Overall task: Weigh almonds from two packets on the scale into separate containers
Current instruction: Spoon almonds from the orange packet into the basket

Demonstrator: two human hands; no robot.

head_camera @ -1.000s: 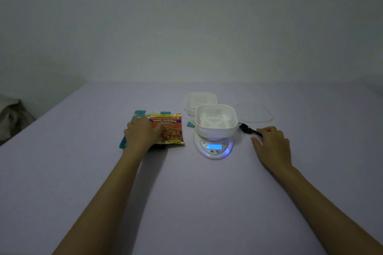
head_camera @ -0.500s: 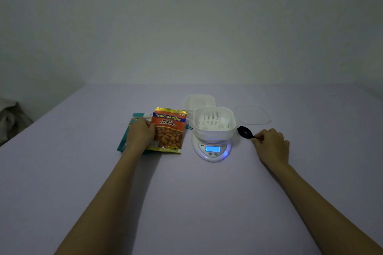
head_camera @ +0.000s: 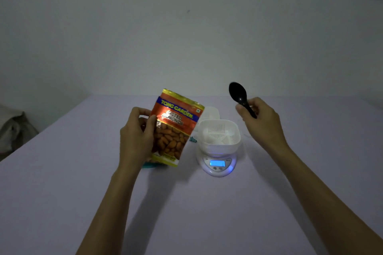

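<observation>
Left hand (head_camera: pixel 135 136) grips the packet (head_camera: pixel 174 128) raised, long axis leaning top-right, just left of the container (head_camera: pixel 219 136) on the scale (head_camera: pixel 217 163); right hand (head_camera: pixel 262 122), well apart, pinches the spoon (head_camera: pixel 240 97) above its right.

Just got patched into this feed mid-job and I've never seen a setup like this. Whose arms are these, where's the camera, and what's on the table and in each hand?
No machine here: a person works with bare hands, and the one picture comes from a wide-angle camera on their head, looking forward and down. The left hand grips an orange packet of salted almonds, raised above the table. The right hand holds a black spoon by its handle, bowl end up. On the table stands a round scale with a lit blue display, and a white slotted basket sits on it. Another white container stands behind. A teal packet edge shows below the raised one. The scale's reading is too dim to make out.
</observation>
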